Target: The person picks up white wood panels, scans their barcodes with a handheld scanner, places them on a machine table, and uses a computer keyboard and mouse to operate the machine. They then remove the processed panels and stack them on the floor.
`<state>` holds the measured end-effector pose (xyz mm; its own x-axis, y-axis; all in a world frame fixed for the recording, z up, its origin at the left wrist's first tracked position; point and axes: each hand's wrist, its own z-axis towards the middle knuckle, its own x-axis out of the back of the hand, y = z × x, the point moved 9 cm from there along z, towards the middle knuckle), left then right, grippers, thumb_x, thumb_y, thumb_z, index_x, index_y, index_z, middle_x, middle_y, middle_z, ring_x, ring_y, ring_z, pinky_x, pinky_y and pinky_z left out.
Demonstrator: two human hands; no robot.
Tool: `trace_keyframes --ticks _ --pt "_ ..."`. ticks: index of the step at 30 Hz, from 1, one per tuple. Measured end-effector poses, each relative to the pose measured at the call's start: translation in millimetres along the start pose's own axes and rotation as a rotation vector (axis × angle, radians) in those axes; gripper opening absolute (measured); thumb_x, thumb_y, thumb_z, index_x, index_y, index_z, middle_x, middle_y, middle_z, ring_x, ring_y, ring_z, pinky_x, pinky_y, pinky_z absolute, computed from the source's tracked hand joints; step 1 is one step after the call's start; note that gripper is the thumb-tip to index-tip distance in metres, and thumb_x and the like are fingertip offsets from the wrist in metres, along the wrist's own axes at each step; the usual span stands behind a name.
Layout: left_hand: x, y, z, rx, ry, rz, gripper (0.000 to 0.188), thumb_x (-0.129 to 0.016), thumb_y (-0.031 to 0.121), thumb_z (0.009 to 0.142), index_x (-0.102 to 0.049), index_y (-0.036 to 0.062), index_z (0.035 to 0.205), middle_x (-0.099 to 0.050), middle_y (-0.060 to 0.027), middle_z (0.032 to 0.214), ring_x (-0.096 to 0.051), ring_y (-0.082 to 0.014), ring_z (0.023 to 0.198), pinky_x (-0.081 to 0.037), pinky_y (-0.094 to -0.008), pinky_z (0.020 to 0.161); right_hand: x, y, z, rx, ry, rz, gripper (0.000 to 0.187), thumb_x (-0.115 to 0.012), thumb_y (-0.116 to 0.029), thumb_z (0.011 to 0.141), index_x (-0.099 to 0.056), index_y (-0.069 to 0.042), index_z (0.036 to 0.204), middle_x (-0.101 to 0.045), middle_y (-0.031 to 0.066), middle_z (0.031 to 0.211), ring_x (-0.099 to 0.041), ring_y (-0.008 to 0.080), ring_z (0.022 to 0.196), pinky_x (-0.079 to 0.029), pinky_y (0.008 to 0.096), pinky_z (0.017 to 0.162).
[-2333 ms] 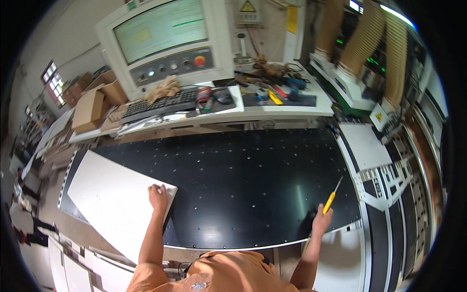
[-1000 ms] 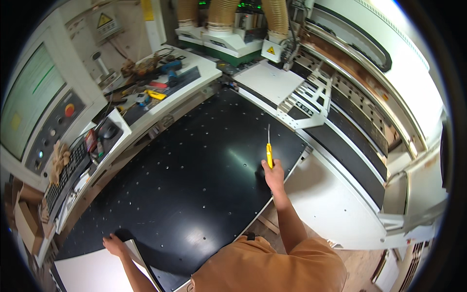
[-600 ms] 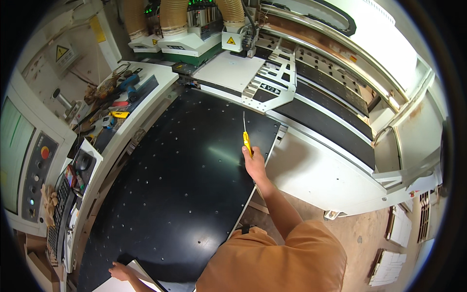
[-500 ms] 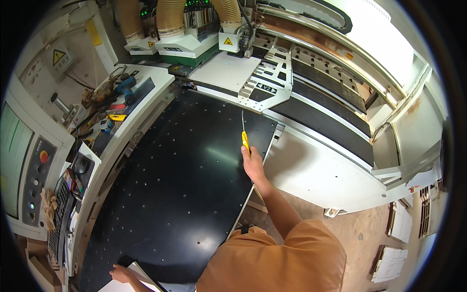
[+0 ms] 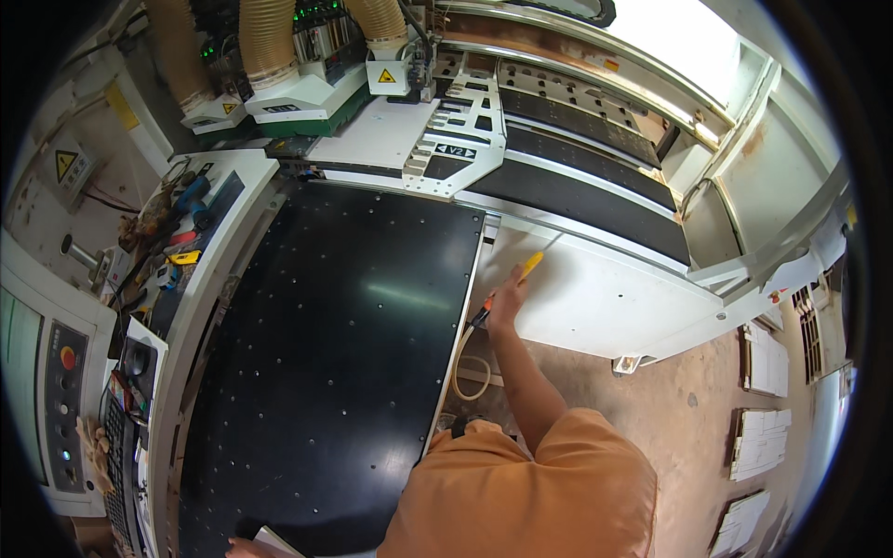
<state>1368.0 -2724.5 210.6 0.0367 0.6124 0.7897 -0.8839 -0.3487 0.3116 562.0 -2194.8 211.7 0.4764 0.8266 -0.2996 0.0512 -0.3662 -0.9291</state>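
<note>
My right hand [image 5: 507, 299], past the right edge of the black table [image 5: 307, 372], is closed round a tool with a yellow handle [image 5: 532, 264]. Its thin metal shaft makes it look like a screwdriver. Right by the same hand is an orange and black fitting [image 5: 483, 312] on a pale hose [image 5: 455, 365]; whether the fingers hold it too, I cannot tell. At the lower edge, partly cut off, my left hand [image 5: 246, 548] grips a white board [image 5: 277, 541] over the near end of the table.
A machine with a white slotted bracket [image 5: 474, 139] and ribbed ducts [image 5: 265, 42] stands at the far side. Tools, a blue drill [image 5: 193, 197] among them, lie on the left ledge. A control panel [image 5: 65, 409] is at far left; white panels [image 5: 758, 444] stack on the right floor.
My right hand has moved off the black table to its right edge with the yellow-handled screwdriver, now beside the hose fitting. My left hand and the board sit lower in view.
</note>
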Motion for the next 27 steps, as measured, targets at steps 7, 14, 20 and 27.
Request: trace_keyframes --ticks 7,14,20,27 --pt "-9 -14 -11 -0.005 -0.130 -0.108 0.058 -0.056 0.049 0.095 -0.063 -0.0053 0.115 -0.067 -0.0242 0.105 -0.065 -0.0399 0.097 -0.050 -0.0508 0.083 -39 2 -29 -0.339 -0.676 -0.237 0.051 -0.046 -0.054 0.102 -0.058 -0.005 0.094 -0.059 0.0054 0.072 -0.044 0.0108 0.043 -0.037 0.0258 0.041" --pt "24 10 -26 0.137 -0.066 -0.216 0.032 -0.061 0.034 0.084 -0.062 0.0021 0.089 -0.063 -0.0222 0.093 -0.060 -0.0410 0.092 -0.047 -0.0503 0.082 -52 20 -249 -0.397 -1.655 -1.042 0.059 -0.034 -0.045 0.106 -0.066 0.002 0.094 -0.070 0.0081 0.073 -0.045 0.0083 0.042 -0.037 0.0246 0.043" --pt "43 26 -25 0.261 -0.277 -0.249 0.031 -0.057 0.030 0.090 -0.064 -0.0007 0.092 -0.067 -0.0221 0.094 -0.065 -0.0401 0.092 -0.051 -0.0507 0.083 -47 -5 -359 -0.354 -2.272 -0.995 0.048 -0.039 -0.031 0.108 -0.063 0.010 0.101 -0.073 0.0160 0.086 -0.050 0.0128 0.046 -0.039 0.0263 0.045" --pt "46 24 -26 0.267 -0.216 -0.265 0.032 -0.059 0.031 0.089 -0.063 -0.0005 0.086 -0.068 -0.0214 0.087 -0.066 -0.0412 0.088 -0.052 -0.0511 0.080 -56 -32 -412 -0.533 -2.517 -0.761 0.060 -0.042 -0.046 0.106 -0.065 0.008 0.099 -0.057 0.0060 0.055 -0.050 0.0093 0.049 -0.041 0.0247 0.053"
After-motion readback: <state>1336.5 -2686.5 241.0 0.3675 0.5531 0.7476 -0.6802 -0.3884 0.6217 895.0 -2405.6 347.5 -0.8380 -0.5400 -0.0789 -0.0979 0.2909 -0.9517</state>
